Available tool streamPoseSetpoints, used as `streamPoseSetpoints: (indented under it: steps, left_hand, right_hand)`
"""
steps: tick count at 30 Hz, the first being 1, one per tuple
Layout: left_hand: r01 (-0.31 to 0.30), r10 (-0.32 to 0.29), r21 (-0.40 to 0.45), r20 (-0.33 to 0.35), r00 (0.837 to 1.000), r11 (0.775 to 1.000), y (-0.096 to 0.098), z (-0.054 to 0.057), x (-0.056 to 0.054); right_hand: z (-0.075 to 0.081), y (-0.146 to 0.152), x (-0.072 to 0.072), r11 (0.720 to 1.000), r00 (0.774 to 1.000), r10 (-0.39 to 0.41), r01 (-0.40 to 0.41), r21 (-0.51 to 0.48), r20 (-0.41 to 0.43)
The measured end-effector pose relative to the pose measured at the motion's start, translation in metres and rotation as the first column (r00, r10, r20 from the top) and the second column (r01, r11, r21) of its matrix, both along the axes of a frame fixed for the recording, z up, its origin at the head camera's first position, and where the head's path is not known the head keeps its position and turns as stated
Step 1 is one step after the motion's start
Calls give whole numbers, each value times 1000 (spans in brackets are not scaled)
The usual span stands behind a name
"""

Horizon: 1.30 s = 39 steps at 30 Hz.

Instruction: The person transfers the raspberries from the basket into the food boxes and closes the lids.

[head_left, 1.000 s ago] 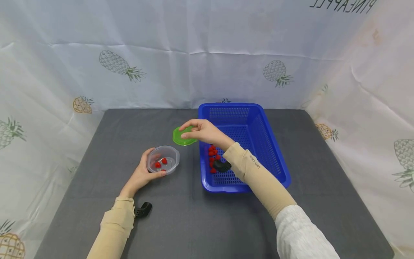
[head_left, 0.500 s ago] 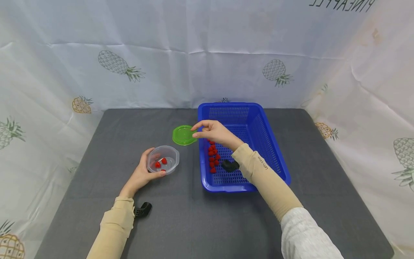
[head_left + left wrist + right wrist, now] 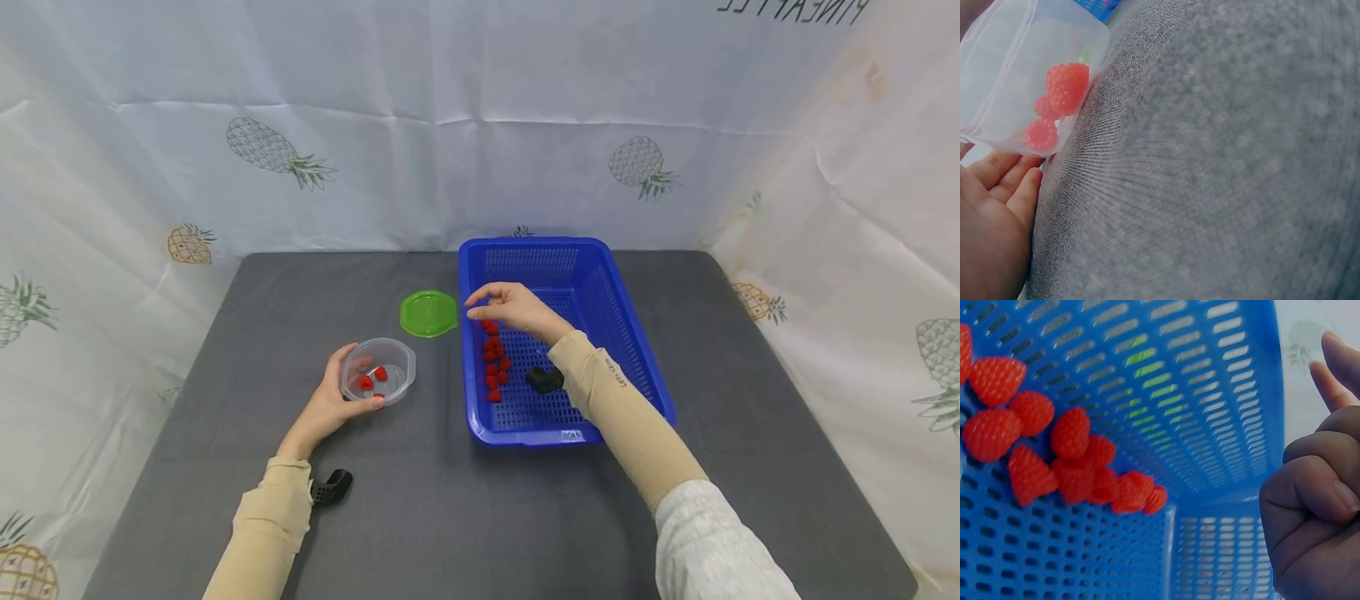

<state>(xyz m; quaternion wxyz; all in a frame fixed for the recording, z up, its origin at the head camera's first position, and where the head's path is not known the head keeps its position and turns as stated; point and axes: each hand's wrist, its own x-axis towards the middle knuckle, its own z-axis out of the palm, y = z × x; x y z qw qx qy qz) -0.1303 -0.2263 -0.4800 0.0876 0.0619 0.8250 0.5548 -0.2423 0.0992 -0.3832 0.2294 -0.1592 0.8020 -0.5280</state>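
My left hand (image 3: 326,408) holds a clear plastic container (image 3: 399,379) on the table, thumb on its near side and fingers around its left. A few raspberries (image 3: 1067,89) lie in the bottom of the container. My right hand (image 3: 519,310) hovers above the left side of a blue plastic basket (image 3: 517,437). Its thumb and index finger point left, apart, with nothing between them; the right wrist view shows the other fingers bent. Below it, several raspberries (image 3: 1072,478) lie along the basket's left wall. Flat on the table between container and basket is a green lid (image 3: 429,314).
A dark grey cloth (image 3: 450,517) covers the table. White pineapple-print curtains (image 3: 360,183) hang behind and at both sides. A black wrist camera (image 3: 332,487) is strapped to the left forearm, and another (image 3: 543,380) on the right hangs over the basket.
My right hand has drawn away from the green lid, rightward to above the basket. The lid stays on the table. My left hand and the container have not moved.
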Motion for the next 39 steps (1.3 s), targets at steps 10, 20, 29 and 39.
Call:
streamPoseSetpoints:
  steps: [10,20,29,39]
  left_hand:
    - [-3,3,4,-5,1000,1000,1,4,-2]
    - [0,0,4,1,1000,1000,1,2,0]
    - [-4,4,-5,5,1000,1000,0,1,-1]
    - [5,-5,18,0,1000,1000,0,-1,0]
  right_hand:
    - [-18,16,-16,996,998,-56,56,69,-4]
    - [-37,21,-23,969,997,-49,61,239,-57]
    - [-48,24,-27,940,996,-40,63,334,-77]
    - [-54,24,-24,915,995,-4,44,400,-100]
